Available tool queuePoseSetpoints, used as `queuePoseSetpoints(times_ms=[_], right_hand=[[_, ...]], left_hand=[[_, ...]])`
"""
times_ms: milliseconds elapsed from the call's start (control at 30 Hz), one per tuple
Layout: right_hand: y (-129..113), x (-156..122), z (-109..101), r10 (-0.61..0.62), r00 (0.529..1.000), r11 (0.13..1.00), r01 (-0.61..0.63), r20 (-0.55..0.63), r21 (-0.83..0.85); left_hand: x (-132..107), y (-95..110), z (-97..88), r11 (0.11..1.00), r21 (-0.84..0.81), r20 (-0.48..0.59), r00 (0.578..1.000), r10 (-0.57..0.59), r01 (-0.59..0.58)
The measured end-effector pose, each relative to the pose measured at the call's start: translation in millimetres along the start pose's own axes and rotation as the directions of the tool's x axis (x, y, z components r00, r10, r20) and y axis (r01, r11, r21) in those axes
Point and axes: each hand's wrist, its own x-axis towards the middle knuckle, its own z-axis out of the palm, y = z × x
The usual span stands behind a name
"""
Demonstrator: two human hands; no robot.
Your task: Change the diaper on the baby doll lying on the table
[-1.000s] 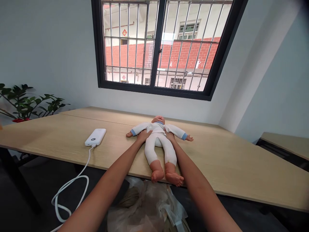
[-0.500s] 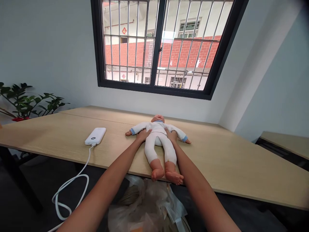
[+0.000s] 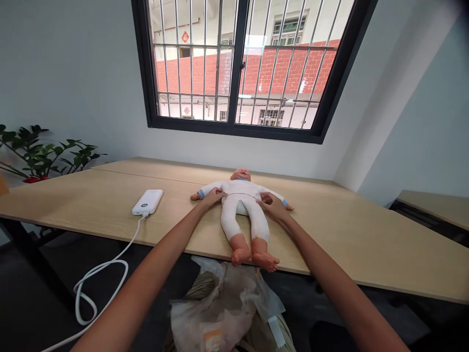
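Note:
A baby doll point(image 3: 242, 205) in a white suit with blue cuffs lies on its back on the wooden table point(image 3: 348, 239), feet at the near edge. My left hand point(image 3: 211, 196) rests on the doll's left sleeve, fingers laid flat on the cloth. On the other side, my right hand point(image 3: 271, 204) sits at the doll's waist with fingers curled and pinching the white cloth.
A white power bank point(image 3: 147, 202) lies on the table to the left, its white cable point(image 3: 98, 274) looping down off the edge. A crumpled plastic bag point(image 3: 227, 313) sits below the table in front of me. A potted plant point(image 3: 40, 156) stands far left. A barred window point(image 3: 242, 63) is behind.
Both hands have slid outward from the doll's chest: the left onto the sleeve, the right out to the waist side. The view has tilted down slightly.

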Motion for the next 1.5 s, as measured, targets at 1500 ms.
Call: queuePoseSetpoints(times_ms=[1500], right_hand=[[-85.3, -257.7, 24.4, 0.350, 0.264, 0.185, -0.960, 0.899, 0.210]], left_hand=[[-298.8, 67.3, 28.2, 0.806, 0.450, 0.577, 0.814, 0.066, -0.385]])
